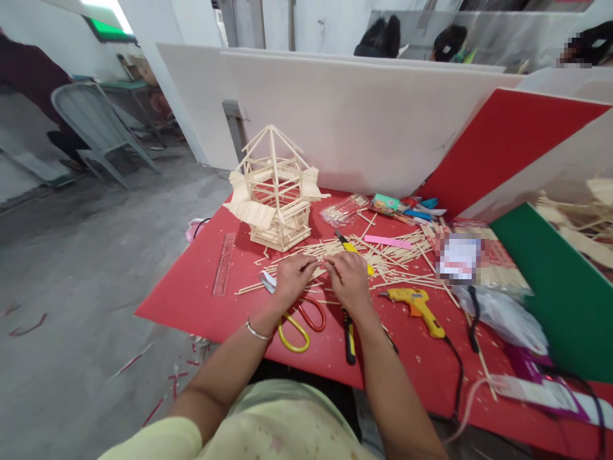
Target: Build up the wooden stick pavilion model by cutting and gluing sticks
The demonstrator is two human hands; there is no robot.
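Over the loose sticks on the table, my left hand (295, 276) and my right hand (350, 281) meet, almost touching at the fingertips. Both are closed in a pinch; whatever lies between the fingers is too small and hidden to make out. Thin wooden sticks (400, 259) are scattered beneath and beyond them. Behind my hands stands a pagoda-like stick model (275, 198) with an open, pointed roof frame. Scissors (293, 342) with one yellow and one red handle lie under my left wrist. A yellow utility knife (352, 246) rests just past my right hand.
To the right lie a yellow glue gun (416, 305) with a cord, a plastic bag (507, 319) and a green board (555, 294). A clear ruler (223, 264) is at left. Another black-and-yellow cutter (348, 338) sits near the red table's (186, 300) front edge. White boards (373, 128) stand behind.
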